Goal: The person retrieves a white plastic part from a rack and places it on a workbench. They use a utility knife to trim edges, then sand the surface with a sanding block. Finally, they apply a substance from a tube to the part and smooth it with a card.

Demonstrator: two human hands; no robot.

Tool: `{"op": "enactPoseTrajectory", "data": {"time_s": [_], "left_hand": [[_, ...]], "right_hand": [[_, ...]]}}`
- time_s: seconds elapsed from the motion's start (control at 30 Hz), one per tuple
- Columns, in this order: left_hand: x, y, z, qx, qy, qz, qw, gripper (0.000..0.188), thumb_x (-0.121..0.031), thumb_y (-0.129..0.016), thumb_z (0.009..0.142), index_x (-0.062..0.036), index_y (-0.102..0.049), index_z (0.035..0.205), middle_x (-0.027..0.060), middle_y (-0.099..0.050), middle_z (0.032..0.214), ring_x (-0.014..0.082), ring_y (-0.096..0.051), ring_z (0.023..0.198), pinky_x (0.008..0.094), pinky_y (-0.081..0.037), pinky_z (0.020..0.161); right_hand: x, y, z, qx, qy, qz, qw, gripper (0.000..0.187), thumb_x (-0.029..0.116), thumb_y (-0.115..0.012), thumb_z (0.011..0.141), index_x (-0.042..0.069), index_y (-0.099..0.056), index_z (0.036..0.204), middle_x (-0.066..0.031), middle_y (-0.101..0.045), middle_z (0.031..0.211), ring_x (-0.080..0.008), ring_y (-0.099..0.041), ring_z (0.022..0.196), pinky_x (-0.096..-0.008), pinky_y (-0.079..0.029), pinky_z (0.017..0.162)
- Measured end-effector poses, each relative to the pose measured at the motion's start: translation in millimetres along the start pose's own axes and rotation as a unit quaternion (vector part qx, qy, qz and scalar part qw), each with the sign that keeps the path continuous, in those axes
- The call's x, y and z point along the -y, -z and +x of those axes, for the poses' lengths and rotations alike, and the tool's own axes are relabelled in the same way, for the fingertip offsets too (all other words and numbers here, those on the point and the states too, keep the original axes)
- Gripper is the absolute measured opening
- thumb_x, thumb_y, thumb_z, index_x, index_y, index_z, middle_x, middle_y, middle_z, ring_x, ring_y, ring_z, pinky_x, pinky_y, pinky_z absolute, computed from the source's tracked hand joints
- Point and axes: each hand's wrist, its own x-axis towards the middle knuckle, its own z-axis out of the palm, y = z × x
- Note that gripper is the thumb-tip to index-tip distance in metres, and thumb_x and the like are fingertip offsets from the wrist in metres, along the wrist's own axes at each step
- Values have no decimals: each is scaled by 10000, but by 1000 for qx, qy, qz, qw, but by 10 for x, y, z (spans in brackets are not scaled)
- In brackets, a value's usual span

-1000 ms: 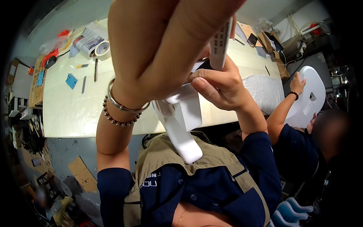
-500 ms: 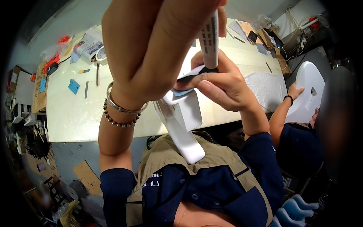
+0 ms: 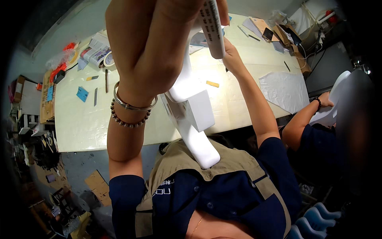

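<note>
while the left hand (image 3: pixel 159 44) grips the white foam model-plane piece (image 3: pixel 191 115) aloft, the right hand (image 3: pixel 232 55), fingers hidden, steadies it; the marker (image 3: pixel 211 28) work looks unfinished.

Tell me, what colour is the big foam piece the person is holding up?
White, seen best in the head view: foam piece.

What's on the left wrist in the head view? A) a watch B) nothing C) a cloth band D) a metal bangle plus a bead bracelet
D: the left hand is raised close to the camera, and its wrist carries a thin metal bangle with a dark bead bracelet just below it.
</note>
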Motion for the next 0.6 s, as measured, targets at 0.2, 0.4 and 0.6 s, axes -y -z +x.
{"op": "enactPoseTrajectory", "data": {"time_s": [0.2,0.4,0.6], "left_hand": [[77,42,20,-9,-1,30,999,430,-401,-360,976,-13,-496,849,98,-575,635,139,-561,554,232,-445,548],[179,-3,81,-6,3,21,1000,416,-388,-370,977,-26,-512,831,85,-573,630,123,-552,545,208,-436,528],[193,315,168,26,-16,86,996,381,-334,-294,987,-12,-491,928,157,-607,714,217,-602,666,329,-485,660]], "right_hand": [[919,-117,14,63,-75,261,961,979,539,-671,754,51,-178,1445,-262,-305,1402,-350,-262,1337,-444,-235,1070],[1613,-208,152,166,-8,227,960,1191,394,-851,591,-37,-124,1431,-297,-221,1433,-344,-156,1378,-391,-144,1106],[1089,-3,243,9,160,26,987,921,253,-806,695,92,-271,1428,-192,-451,1323,-264,-375,1284,-370,-343,1027]]}}
